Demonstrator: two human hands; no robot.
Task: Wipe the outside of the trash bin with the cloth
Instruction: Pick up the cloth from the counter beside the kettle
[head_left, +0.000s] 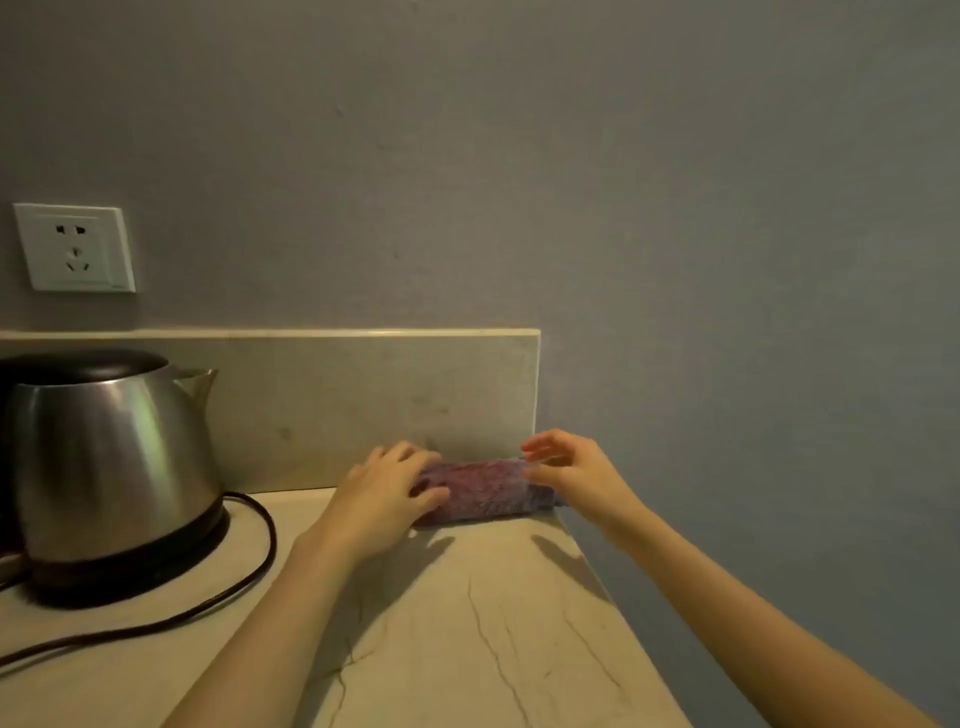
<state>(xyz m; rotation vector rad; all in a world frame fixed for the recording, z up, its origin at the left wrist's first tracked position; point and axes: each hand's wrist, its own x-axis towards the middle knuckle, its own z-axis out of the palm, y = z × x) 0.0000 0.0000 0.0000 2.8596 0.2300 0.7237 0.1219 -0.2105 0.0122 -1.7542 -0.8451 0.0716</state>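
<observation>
A folded purple cloth (485, 491) lies on the marble counter (467, 623) against the backsplash, near the counter's right end. My left hand (387, 493) rests on the cloth's left end, fingers curled over it. My right hand (569, 470) hovers at the cloth's right end with fingers apart, thumb and fingertips close to the fabric; whether it pinches the cloth is unclear. No trash bin is in view.
A steel electric kettle (111, 467) stands on its black base at the left, its dark cord (218, 597) looping across the counter. A white wall socket (75, 248) sits above it. The counter ends at a grey wall on the right.
</observation>
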